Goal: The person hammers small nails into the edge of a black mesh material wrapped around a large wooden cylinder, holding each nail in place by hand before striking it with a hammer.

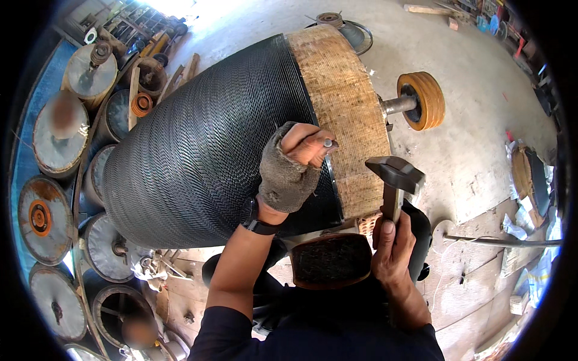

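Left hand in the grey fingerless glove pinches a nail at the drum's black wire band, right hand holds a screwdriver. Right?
Not quite. The head view shows the right hand gripping a wooden-handled steel hammer, not a screwdriver. The gloved left hand does pinch a small nail at the big drum's black wire band.

A workshop with a concrete floor under bright daylight

We see a pale concrete floor in strong sun, round metal drums stacked along the left, wooden planks at lower right, and scattered tools and scrap near the far edge.
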`<state>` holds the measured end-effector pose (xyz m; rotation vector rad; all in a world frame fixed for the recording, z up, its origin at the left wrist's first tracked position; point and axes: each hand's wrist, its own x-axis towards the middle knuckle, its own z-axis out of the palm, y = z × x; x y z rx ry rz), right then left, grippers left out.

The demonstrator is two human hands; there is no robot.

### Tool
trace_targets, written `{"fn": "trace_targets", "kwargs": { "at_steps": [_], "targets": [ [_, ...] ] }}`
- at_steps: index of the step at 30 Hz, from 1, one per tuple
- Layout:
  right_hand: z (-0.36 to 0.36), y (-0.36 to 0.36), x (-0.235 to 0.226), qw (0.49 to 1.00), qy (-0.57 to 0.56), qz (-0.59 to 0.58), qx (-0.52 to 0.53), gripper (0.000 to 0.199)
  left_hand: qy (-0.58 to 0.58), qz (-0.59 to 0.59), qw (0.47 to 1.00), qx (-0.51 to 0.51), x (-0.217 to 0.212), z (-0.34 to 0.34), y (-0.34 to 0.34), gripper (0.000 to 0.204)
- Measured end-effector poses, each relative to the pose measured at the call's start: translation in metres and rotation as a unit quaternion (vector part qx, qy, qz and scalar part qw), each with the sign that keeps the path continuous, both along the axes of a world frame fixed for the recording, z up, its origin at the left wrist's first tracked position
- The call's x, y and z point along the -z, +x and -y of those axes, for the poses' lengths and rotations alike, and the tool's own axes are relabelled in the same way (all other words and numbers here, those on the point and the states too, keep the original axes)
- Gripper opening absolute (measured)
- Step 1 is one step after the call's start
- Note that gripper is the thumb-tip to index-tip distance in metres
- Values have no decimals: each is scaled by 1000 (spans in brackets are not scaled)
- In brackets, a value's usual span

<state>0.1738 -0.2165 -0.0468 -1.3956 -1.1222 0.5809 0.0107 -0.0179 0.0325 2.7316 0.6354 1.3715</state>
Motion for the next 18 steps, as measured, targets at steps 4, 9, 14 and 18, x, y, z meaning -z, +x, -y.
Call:
{"fn": "trace_targets", "kwargs": {
  "at_steps": [4,9,14,18],
  "targets": [
    [-9,6,-27,991,21,134,9,26,60,7,998,-26,9,2,5,21],
    [-7,4,-27,983,126,123,55,31,99,-17,995,-30,15,2,7,23],
    [-4,10,-32,981,69,176,49,28,159,-2,987,-36,20,3,6,28],
    [-4,11,-36,969,177,161,57,27,174,7,984,-29,26,0,8,32]
  ]
}}
